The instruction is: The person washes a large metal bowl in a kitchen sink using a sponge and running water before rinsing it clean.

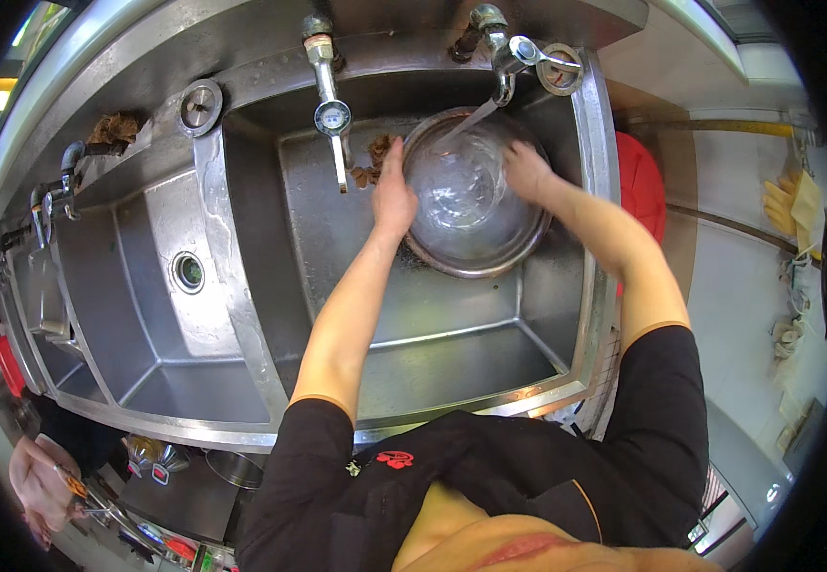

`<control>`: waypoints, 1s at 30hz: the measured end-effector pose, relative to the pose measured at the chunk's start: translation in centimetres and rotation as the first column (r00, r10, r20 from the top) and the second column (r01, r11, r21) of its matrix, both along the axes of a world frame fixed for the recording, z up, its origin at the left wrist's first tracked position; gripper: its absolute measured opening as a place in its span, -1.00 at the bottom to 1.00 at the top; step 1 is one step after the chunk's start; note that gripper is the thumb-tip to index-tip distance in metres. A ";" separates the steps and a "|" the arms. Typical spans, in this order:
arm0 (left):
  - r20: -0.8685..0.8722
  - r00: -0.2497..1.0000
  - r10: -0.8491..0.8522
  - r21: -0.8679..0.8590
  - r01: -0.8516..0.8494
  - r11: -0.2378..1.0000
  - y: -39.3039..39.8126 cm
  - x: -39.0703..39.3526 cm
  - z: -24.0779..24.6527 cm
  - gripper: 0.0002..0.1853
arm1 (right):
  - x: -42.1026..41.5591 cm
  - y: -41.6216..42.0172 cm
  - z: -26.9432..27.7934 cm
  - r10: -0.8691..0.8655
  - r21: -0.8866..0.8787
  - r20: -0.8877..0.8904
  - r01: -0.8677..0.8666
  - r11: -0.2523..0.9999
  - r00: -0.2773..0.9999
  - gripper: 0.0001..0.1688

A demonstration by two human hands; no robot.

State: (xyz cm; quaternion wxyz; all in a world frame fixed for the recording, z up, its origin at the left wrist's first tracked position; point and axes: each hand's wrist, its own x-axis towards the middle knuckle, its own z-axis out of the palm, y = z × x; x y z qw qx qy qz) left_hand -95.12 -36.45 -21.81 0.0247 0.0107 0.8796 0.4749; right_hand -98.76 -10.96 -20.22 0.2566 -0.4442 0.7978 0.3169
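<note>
A round metal basin (481, 273) stands in the right-hand bowl of a stainless steel sink (456, 379). Water (456, 193) swirls inside it, fed by a stream from the chrome tap (510, 68) above its far side. My left hand (393, 196) grips the basin's left rim, thumb and fingers along the edge. At the right side, my right hand (529, 171) reaches over the rim into the basin; its fingertips are motion-blurred, so whether they hold anything is unclear. Brown fibrous scraps (370, 168), perhaps scouring material, lie just left of my left hand.
A second tap (331, 114) projects over the same sink bowl. Further left is another bowl with a drain (189, 272). Strainer plugs (200, 107) sit on the back ledge. A red container (639, 186) stands beyond the right edge; yellow gloves (789, 204) hang at far right.
</note>
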 end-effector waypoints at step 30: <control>0.658 0.752 0.017 0.715 -0.632 0.298 -0.8 7.9 -0.1 -0.21 | 2.8 -14.3 3.1 -0.646 -0.802 0.592 0.267 -0.535 0.483 -0.80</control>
